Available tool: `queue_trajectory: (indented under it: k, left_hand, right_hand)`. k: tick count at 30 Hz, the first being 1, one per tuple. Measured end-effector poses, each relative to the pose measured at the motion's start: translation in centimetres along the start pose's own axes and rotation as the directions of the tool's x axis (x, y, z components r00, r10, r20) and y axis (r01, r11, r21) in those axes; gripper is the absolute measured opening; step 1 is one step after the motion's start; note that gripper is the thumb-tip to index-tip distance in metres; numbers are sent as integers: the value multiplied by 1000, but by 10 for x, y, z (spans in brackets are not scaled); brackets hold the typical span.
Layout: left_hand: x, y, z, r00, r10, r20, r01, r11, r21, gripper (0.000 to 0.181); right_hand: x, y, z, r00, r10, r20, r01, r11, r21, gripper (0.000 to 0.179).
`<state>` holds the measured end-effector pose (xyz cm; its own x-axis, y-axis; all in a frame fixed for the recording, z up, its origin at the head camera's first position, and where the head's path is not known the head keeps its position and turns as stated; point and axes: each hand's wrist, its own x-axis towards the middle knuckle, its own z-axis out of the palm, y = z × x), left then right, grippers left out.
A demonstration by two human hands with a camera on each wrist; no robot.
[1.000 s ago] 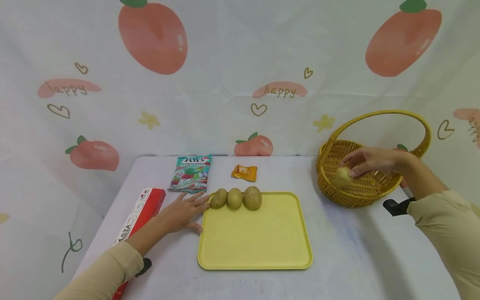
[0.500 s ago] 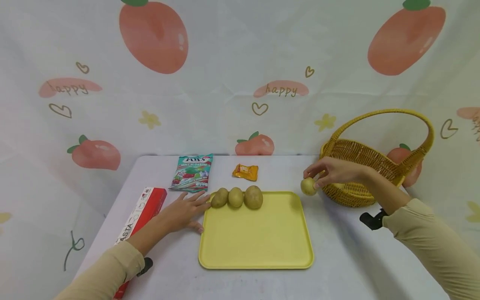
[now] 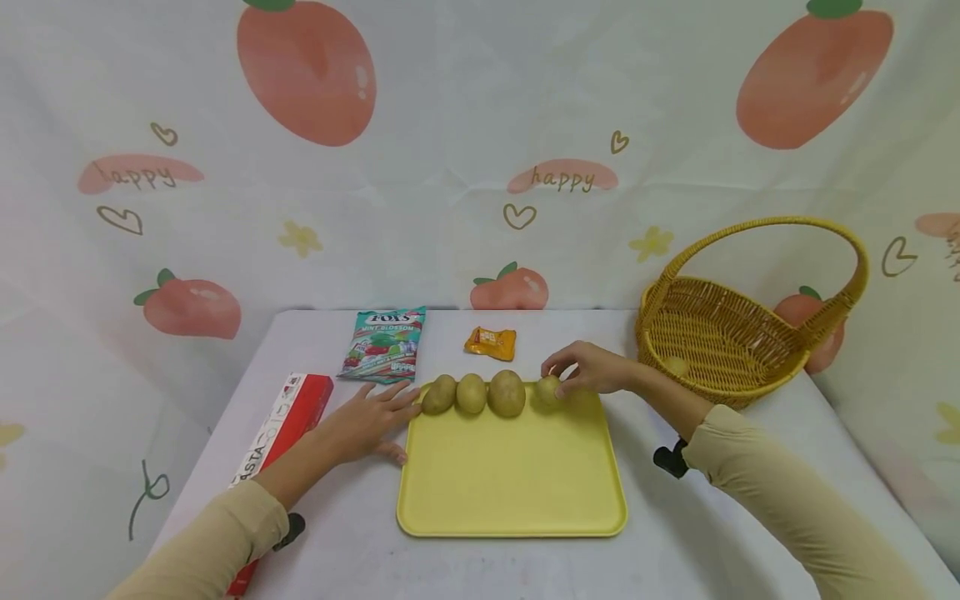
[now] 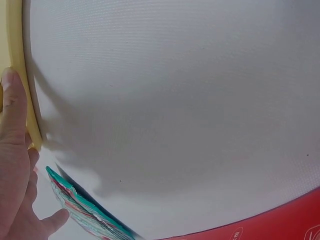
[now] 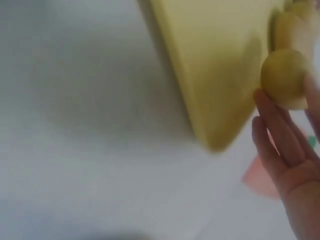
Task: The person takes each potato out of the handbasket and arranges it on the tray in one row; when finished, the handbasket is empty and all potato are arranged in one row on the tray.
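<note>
Three potatoes [image 3: 471, 394] sit in a row along the far edge of a yellow tray [image 3: 510, 483]. At the right end of that row, my right hand [image 3: 592, 368] pinches a smaller, round potato [image 3: 548, 390] between thumb and fingers, over the tray's far right part. In the right wrist view this potato [image 5: 284, 77] is at the fingertips, close by the tray corner. My left hand [image 3: 367, 425] lies with fingers spread at the tray's left edge, fingertips next to the leftmost potato. The left wrist view shows its thumb [image 4: 14, 100] against the tray's rim.
A wicker basket [image 3: 720, 333] with a tall handle stands at the back right, a pale potato [image 3: 676, 366] inside it. Behind the tray lie a green candy bag [image 3: 384, 343] and a small orange packet [image 3: 491, 343]. A red pasta box [image 3: 307, 417] lies left, beside my left forearm.
My right hand has carried the round potato left from the basket to the tray's far edge, beside the other potatoes. The left hand has stayed in place.
</note>
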<state>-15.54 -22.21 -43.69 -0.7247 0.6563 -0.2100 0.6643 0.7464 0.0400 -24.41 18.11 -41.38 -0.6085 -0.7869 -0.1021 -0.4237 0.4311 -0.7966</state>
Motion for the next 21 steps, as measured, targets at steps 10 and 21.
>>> queue_trajectory:
  k: [10,21]
  left_hand:
    - [0,-1,0,1000,2,3,-2,1000,0,83]
    - [-1,1,-2,1000,2,-5,-2,1000,-1,82]
  right_hand:
    - [14,-1,16,996,81,-46,-83,996,-38,34]
    - [-25,-15,-21,995,101,2,-100,991,93,49]
